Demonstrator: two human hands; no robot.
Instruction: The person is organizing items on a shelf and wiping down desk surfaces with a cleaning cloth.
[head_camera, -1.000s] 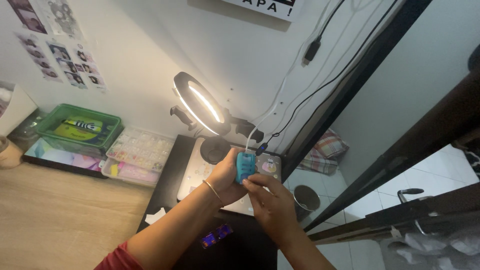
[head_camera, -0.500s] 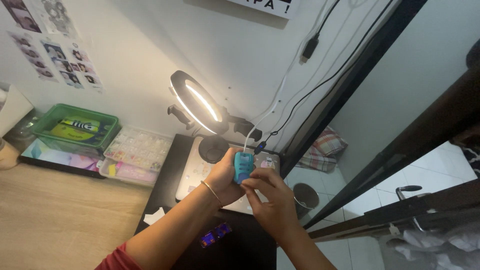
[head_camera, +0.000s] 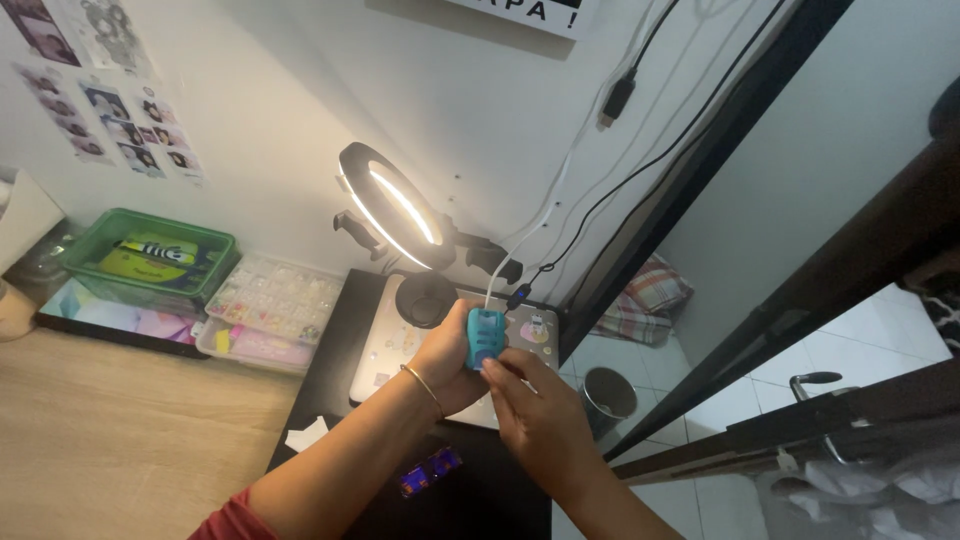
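My left hand (head_camera: 447, 362) grips a small teal device (head_camera: 484, 337) with a white cable (head_camera: 520, 235) running up from its top to the wall. My right hand (head_camera: 537, 412) is just below and to the right, with its fingertips touching the device's lower edge. Both hands hover over a silver laptop (head_camera: 395, 340) lying on a black desk (head_camera: 335, 400). A gold bangle circles my left wrist. A lit ring light (head_camera: 392, 208) stands just behind the device.
A clear bead organiser (head_camera: 265, 312) and a green tray (head_camera: 150, 260) sit at the left by the wall, on a wooden tabletop (head_camera: 120, 440). Black cables hang on the wall. A small bin (head_camera: 607, 397) and a folded plaid cloth (head_camera: 645, 298) are on the tiled floor at right.
My right hand has shifted slightly at the bottom of the teal device. My left hand keeps its grip in the same place. The view has drifted a little.
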